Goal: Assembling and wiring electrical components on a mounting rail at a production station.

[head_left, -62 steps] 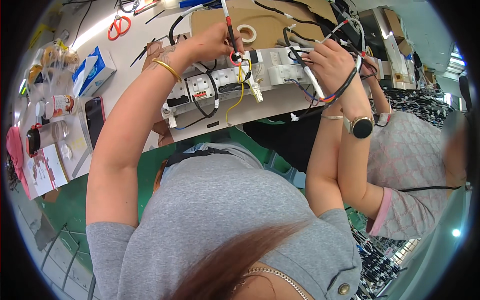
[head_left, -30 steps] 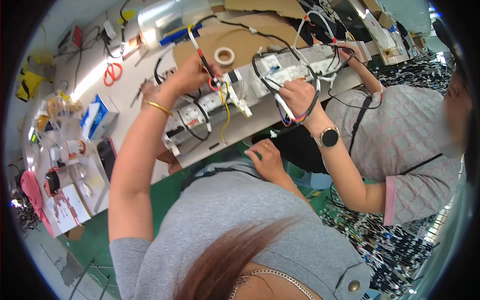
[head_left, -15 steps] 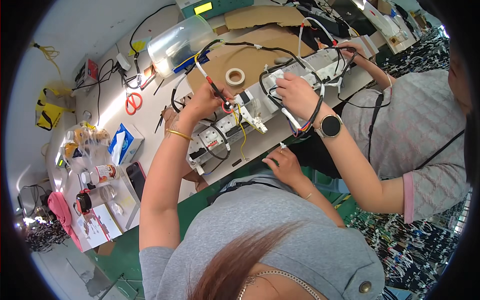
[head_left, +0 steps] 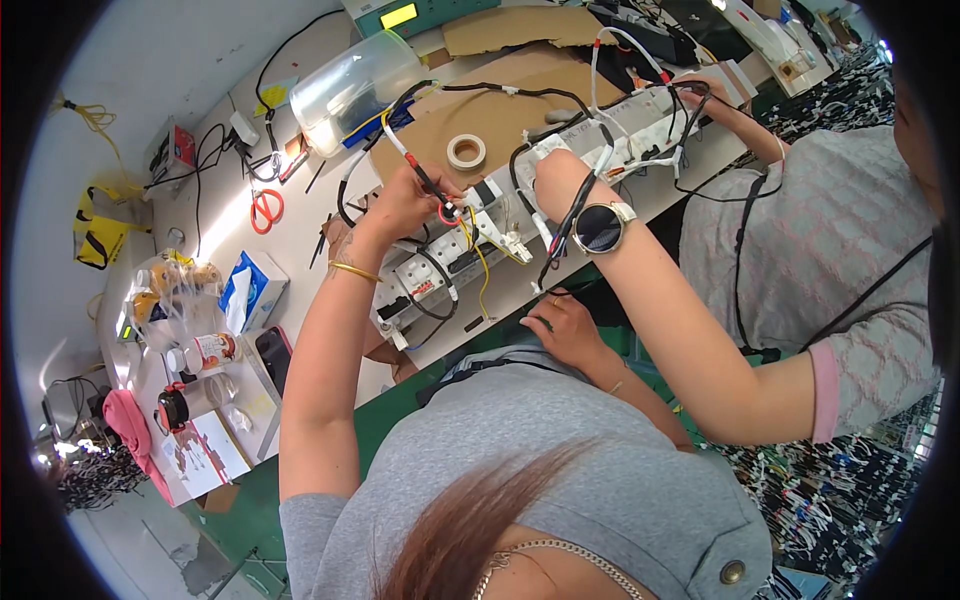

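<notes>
Screwdriver [head_left: 420, 178]: slim red-black shaft, tilted, tip down at breaker row, held in left hand [head_left: 400, 203]. Breaker rail assembly [head_left: 470, 245]: long white-grey strip of switch modules, lying diagonally along worktop front edge, black, yellow, white wires looped over it. Black wire bundle [head_left: 565, 215]: draped across right hand [head_left: 553, 178], running onto assembly.

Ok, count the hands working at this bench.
4. The left hand grips a black tool at the breaker row, the right hand rests at the bench edge, a co-worker's watch hand holds wires, another farther right. More may be hidden.
</notes>
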Demonstrator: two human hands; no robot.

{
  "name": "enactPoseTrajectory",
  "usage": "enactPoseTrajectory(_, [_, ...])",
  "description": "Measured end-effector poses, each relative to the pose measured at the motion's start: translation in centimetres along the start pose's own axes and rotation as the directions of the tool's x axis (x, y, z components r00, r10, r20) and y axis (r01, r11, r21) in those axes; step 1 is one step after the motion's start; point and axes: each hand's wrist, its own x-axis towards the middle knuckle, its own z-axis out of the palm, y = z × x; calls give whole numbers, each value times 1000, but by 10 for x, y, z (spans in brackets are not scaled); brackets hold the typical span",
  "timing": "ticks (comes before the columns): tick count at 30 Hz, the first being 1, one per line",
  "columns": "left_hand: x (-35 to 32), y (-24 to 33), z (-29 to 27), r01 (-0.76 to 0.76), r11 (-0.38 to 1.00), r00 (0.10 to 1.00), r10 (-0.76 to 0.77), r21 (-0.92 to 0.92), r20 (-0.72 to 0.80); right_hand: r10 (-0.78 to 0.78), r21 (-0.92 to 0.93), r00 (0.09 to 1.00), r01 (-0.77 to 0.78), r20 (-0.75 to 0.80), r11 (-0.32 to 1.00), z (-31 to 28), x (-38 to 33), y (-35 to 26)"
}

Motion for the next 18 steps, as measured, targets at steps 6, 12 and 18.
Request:
enactPoseTrajectory(6, [1,-3,0,8,1000,1000,-8,3,-12,-21,-28,1000,21,-6,999,3,-1,1])
enactPoseTrajectory(12, [0,0,-1,29,999,1000,-29,27,2,-31,-25,999,31,7,999,2,-1,1])
enactPoseTrajectory(18, [0,1,-2,45,998,999,-45,33,0,-34,-32,998,35,44,999,2,0,4])
